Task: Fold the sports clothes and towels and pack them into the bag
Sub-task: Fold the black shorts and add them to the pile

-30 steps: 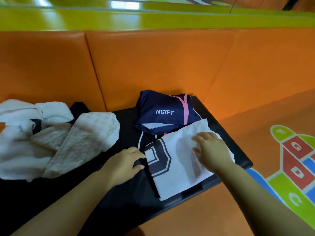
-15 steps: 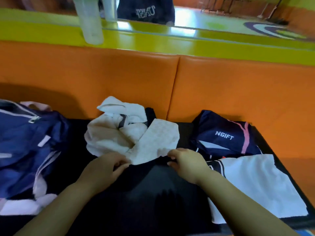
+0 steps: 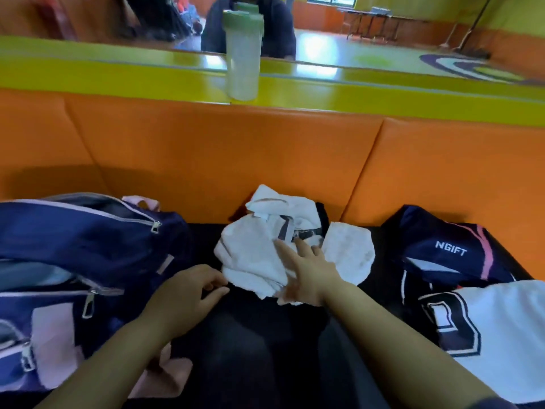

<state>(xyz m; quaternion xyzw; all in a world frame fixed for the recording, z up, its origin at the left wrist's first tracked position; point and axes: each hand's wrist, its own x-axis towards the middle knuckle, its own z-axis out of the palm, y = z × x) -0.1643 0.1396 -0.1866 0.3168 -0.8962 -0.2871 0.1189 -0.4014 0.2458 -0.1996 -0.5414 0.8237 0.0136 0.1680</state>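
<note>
A crumpled pile of white towels [image 3: 253, 255] lies in the middle of the black bench [image 3: 250, 349], with a second white towel [image 3: 349, 252] at its right side. My right hand [image 3: 306, 270] lies on the pile with its fingers stretched out. My left hand [image 3: 188, 293] sits just left of the pile's near edge, fingers loosely curled, nothing visible in them. A navy and pink bag [image 3: 73, 255] stands unzipped at the left. On the right lie a folded navy garment marked NGIFT [image 3: 448, 249] and a folded white jersey [image 3: 507, 335] with a dark number.
An orange padded backrest [image 3: 206, 160] rises behind the bench. On the yellow ledge [image 3: 88, 78] above it stands a translucent bottle [image 3: 243, 60] with a green lid. A person in dark clothing sits beyond the ledge.
Both hands left the folded white jersey and moved left to the towel pile. The right hand now lies on top of it. The view swung left and brought the bag in.
</note>
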